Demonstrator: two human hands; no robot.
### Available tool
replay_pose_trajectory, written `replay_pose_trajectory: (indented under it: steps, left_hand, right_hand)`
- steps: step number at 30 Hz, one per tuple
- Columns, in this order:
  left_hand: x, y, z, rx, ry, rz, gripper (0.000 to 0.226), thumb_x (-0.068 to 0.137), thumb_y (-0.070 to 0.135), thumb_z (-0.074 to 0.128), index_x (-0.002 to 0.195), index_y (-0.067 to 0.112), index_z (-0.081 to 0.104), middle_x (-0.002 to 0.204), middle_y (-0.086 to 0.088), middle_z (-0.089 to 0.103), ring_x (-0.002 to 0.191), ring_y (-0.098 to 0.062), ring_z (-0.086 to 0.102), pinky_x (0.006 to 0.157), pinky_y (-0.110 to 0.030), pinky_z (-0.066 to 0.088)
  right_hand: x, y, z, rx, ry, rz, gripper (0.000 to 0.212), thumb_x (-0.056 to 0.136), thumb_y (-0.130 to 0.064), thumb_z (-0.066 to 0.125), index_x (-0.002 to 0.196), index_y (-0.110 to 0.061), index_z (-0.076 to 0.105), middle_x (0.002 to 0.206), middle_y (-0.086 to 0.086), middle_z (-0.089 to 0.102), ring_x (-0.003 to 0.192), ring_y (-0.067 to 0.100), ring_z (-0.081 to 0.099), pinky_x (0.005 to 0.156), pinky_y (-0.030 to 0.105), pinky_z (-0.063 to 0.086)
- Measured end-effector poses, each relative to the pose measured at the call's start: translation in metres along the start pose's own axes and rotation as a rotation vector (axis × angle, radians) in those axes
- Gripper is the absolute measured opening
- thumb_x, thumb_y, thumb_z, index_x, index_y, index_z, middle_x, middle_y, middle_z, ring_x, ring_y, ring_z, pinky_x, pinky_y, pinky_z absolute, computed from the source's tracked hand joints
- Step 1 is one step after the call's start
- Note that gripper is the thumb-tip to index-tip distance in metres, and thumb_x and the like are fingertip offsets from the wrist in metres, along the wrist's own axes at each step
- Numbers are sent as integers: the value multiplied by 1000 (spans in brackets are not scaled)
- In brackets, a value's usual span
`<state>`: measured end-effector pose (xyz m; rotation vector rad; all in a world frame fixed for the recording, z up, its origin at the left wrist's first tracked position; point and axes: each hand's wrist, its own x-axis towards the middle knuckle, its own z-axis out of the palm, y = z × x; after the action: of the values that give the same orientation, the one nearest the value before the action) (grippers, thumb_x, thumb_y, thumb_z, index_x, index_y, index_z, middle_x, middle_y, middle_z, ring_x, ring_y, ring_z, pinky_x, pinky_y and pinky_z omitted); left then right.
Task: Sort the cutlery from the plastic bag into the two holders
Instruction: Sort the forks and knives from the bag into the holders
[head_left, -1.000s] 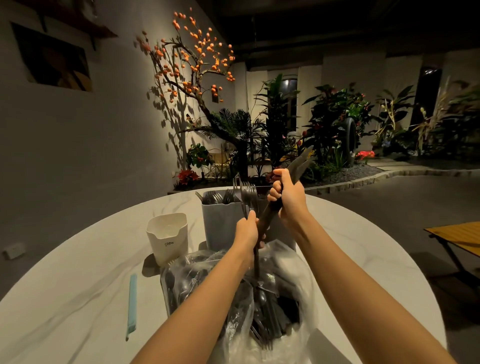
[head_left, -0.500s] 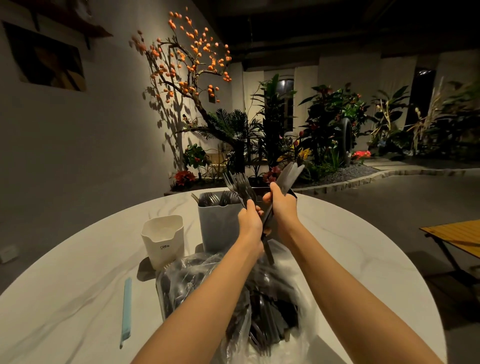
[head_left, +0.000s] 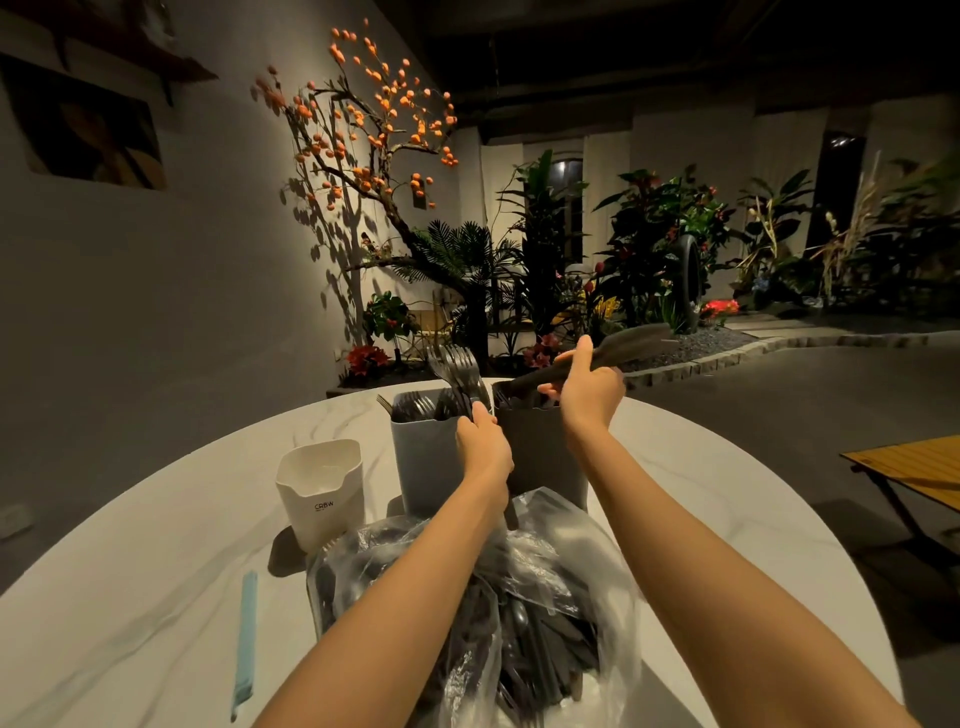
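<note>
L hand (head_left: 483, 447): grips bunch of black forks (head_left: 460, 371), tines up, over grey holder (head_left: 428, 452)
R hand (head_left: 587, 389): clamped on dark knives (head_left: 613, 348), tilted over dark holder (head_left: 540, 447)
Plastic bag (head_left: 519, 597): near edge of table (head_left: 130, 597), w/ more cutlery inside

We log colours: cutlery (head_left: 524, 639) in clear bag (head_left: 608, 587) all black; holders grey-blue (head_left: 423, 462) & dark grey (head_left: 540, 457); cup (head_left: 319, 493) white w/ dark lettering; tabletop (head_left: 130, 597) white, grey marble veins; strip (head_left: 245, 644) pale blue.
</note>
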<state>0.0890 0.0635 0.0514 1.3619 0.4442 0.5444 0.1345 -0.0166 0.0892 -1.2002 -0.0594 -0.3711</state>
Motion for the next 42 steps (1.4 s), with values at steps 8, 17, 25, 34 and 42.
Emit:
replay_pose_trajectory:
  steps: [8, 17, 25, 34, 42]
  left_hand:
    - [2, -3, 4, 26, -127, -35, 30, 105, 34, 30, 91, 11, 43, 66, 0, 37, 50, -10, 30, 43, -22, 25]
    - [5, -12, -2, 1, -154, -28, 31, 105, 34, 30, 88, 12, 44, 67, 0, 38, 52, -11, 31, 45, -23, 28]
    - [8, -11, -1, -7, -150, 21, 32, 105, 35, 30, 93, 10, 47, 68, 0, 40, 53, -11, 33, 46, -23, 29]
    - [9, -13, -9, 22, -191, 30, 31, 105, 32, 30, 90, 11, 46, 65, 0, 39, 51, -11, 31, 45, -23, 28]
    - [-2, -11, -25, 64, -521, 105, 29, 106, 29, 30, 84, 13, 42, 63, 2, 39, 47, -10, 30, 45, -23, 28]
  right_hand:
    - [15, 23, 0, -1102, -176, -380, 59, 101, -50, 28, 97, -7, 69, 108, 15, 59, 107, 33, 49, 86, 39, 36]
    - [19, 32, 1, -952, -131, -476, 58, 87, -63, 52, 127, -21, 56, 127, 6, 54, 120, 25, 43, 97, 42, 29]
    - [13, 42, 6, -786, -276, -722, 38, 102, -32, 35, 128, -18, 58, 128, 3, 61, 121, 22, 51, 101, 40, 33]
    - [7, 36, 17, -735, -305, -575, 45, 103, -36, 33, 130, -10, 58, 135, 8, 55, 131, 24, 42, 111, 39, 26]
    - [0, 15, 29, -397, -472, -432, 39, 101, -17, 44, 138, -7, 48, 139, 8, 51, 129, 16, 46, 101, 18, 33]
